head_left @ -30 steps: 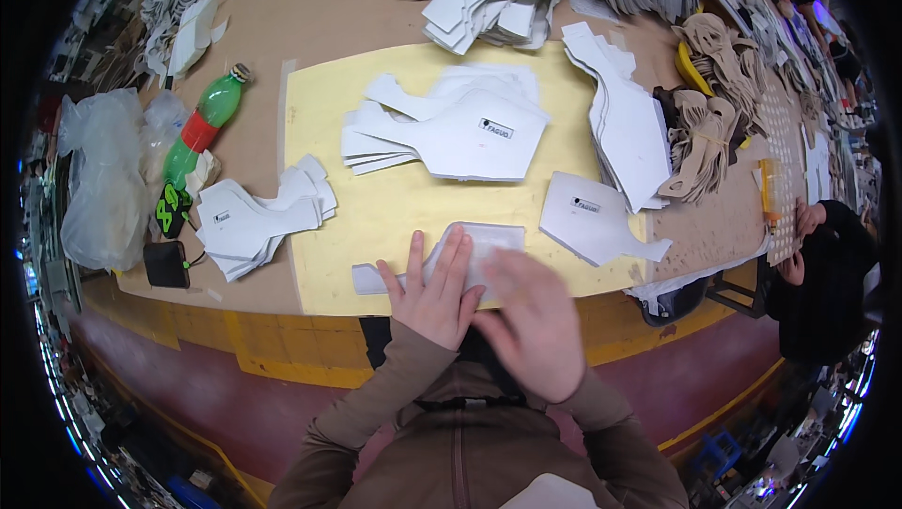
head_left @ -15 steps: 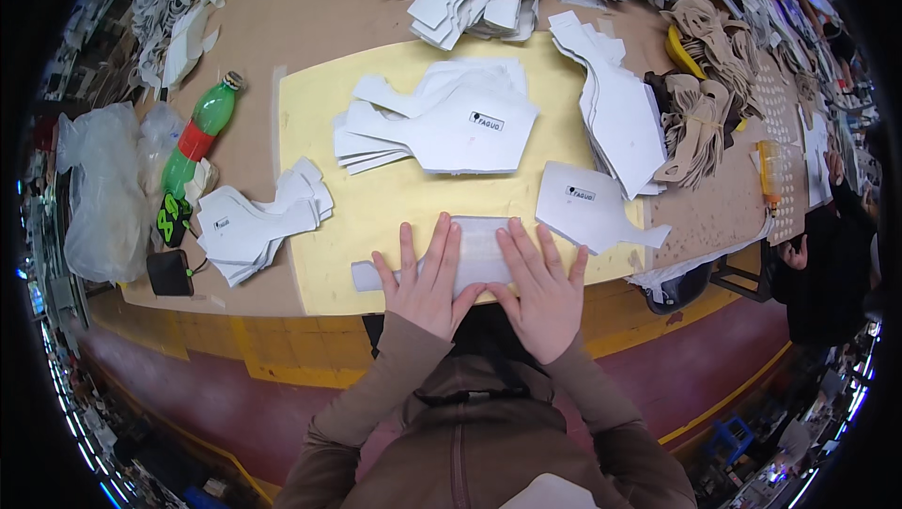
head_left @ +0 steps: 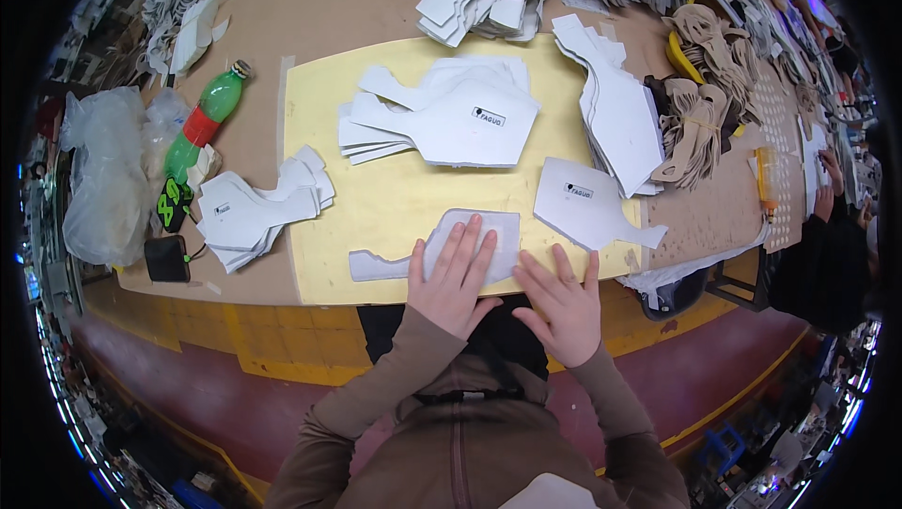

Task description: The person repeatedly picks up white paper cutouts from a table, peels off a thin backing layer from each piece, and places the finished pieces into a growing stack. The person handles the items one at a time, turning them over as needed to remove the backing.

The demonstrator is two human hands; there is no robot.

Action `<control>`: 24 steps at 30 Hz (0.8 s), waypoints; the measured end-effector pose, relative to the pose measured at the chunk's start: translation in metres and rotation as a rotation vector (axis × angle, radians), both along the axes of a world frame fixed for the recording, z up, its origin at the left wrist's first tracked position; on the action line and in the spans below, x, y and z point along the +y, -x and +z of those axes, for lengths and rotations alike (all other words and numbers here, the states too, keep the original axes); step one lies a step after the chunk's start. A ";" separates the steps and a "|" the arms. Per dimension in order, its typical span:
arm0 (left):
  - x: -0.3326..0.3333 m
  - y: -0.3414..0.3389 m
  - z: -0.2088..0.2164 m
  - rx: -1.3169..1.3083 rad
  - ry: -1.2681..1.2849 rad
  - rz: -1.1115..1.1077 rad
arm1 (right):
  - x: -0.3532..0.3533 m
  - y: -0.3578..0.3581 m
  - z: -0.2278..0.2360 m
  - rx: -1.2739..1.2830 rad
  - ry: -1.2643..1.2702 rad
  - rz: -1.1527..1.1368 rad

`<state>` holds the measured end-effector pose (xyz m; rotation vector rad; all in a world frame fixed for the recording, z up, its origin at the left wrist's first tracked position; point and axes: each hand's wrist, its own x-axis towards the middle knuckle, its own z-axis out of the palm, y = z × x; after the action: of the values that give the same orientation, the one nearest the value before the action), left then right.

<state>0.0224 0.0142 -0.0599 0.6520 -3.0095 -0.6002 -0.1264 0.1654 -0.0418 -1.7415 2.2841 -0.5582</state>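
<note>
A grey cut shoe-upper piece (head_left: 503, 232) lies flat by the table's front edge, its narrow arm reaching left. My left hand (head_left: 454, 274) rests flat on it, fingers stretched out over its wide part. At the piece's right edge is my right hand (head_left: 562, 307), fingers spread and fingertips down by the table edge; whether they touch the piece I cannot tell. A single white piece with a small printed label (head_left: 583, 199) lies just beyond my right hand. Farther off, a fanned stack of similar white pieces (head_left: 479, 124) sits on the yellow sheet (head_left: 376, 208).
On the left lie another white stack (head_left: 254, 218), a green bottle (head_left: 211, 105), a plastic bag (head_left: 103, 180) and a black case (head_left: 166, 259). More white pieces (head_left: 615, 124) and tan bundles (head_left: 700, 128) fill the right. Another person's hand (head_left: 827, 171) shows far right.
My right hand has slid right and nearer, off most of the grey piece. My left hand has moved right onto its wide part, uncovering more of its left side.
</note>
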 end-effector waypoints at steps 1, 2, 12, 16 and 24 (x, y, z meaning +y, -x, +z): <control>0.000 0.000 0.003 0.046 -0.056 0.026 | 0.000 0.003 0.002 -0.094 0.053 -0.063; -0.001 0.001 0.005 0.114 -0.086 0.054 | 0.000 0.005 0.003 -0.187 0.108 -0.126; -0.013 -0.007 0.030 0.056 -0.156 -0.094 | -0.001 0.003 0.006 -0.444 0.471 -0.193; -0.015 -0.018 0.057 0.228 -0.305 -0.093 | -0.010 -0.008 0.009 -0.842 0.690 -0.349; 0.003 0.006 0.071 1.199 -1.536 0.632 | -0.038 -0.004 0.029 -1.372 0.214 -0.303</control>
<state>0.0161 0.0170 0.0111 0.6750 -0.8102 -2.0690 -0.1220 0.1270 -0.0128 -0.5640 1.4211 -1.4787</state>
